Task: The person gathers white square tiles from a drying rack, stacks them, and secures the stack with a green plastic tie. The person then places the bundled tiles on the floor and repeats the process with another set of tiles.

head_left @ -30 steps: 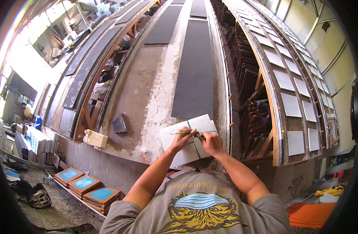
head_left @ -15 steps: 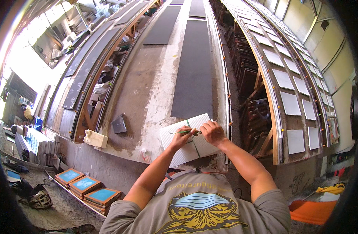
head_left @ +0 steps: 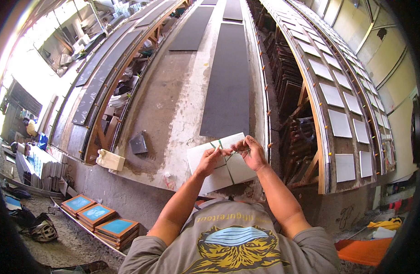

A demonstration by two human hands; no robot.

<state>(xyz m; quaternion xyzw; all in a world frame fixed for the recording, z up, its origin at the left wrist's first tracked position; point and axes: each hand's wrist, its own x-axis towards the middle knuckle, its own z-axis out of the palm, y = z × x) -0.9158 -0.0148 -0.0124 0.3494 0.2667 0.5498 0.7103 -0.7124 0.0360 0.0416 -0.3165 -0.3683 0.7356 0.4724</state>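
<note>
A flat white bundle, like a stack of sheets or boards, lies at a slant on the near end of the middle long table. Green string is wrapped around it and crosses near its middle. Above the crossing, my left hand pinches the string between thumb and fingers, and a short green end sticks up beside them. Close by on the right, my right hand has its fingers curled on a thin strand of the same string. The fingertips of both hands nearly meet over the bundle.
Beyond the bundle lies a long dark panel. A pale plastic container and a small dark block are on the table's left. White sheets line the right-hand table. Framed screens are stacked at lower left.
My right hand has turned from a closed fist to a looser curl, and its fingers have risen slightly. The string end by my left hand now points upward rather than sideways.
</note>
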